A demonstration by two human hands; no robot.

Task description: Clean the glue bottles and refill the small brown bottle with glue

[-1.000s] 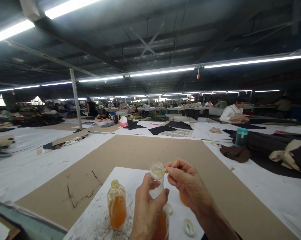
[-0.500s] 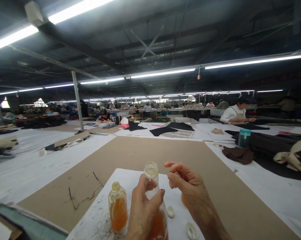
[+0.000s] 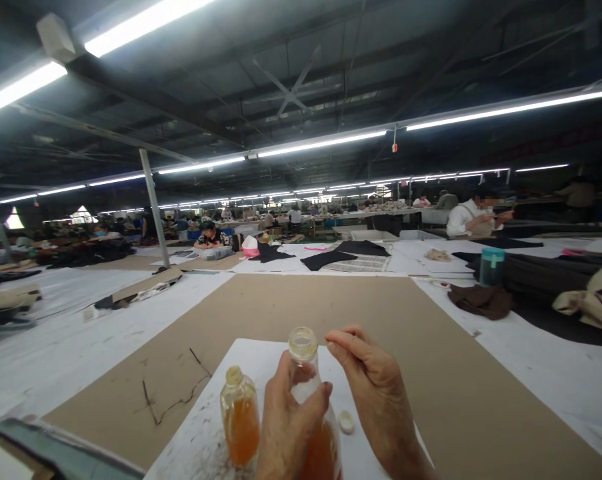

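Note:
My left hand [image 3: 288, 420] is wrapped round a clear bottle [image 3: 303, 353] partly filled with orange liquid; its neck is open at the top. My right hand [image 3: 368, 383] hovers just right of the bottle's mouth, fingertips pinched together; whether anything is between them I cannot make out. A second, smaller bottle of orange liquid [image 3: 239, 415] stands to the left on a white sheet [image 3: 201, 427]. A small white cap [image 3: 347, 421] lies on the sheet between my hands.
The white sheet lies on a large brown board [image 3: 281, 307] on a wide white table. Dark thread lies on the board at left [image 3: 173, 397]. A teal cup [image 3: 491, 267] and dark fabric pieces [image 3: 481, 300] sit at right. Other people work at far tables.
My right hand's fingertips have come away from the bottle's rim and sit slightly apart from it. The view has tilted up a little, so the second white cap has left the frame.

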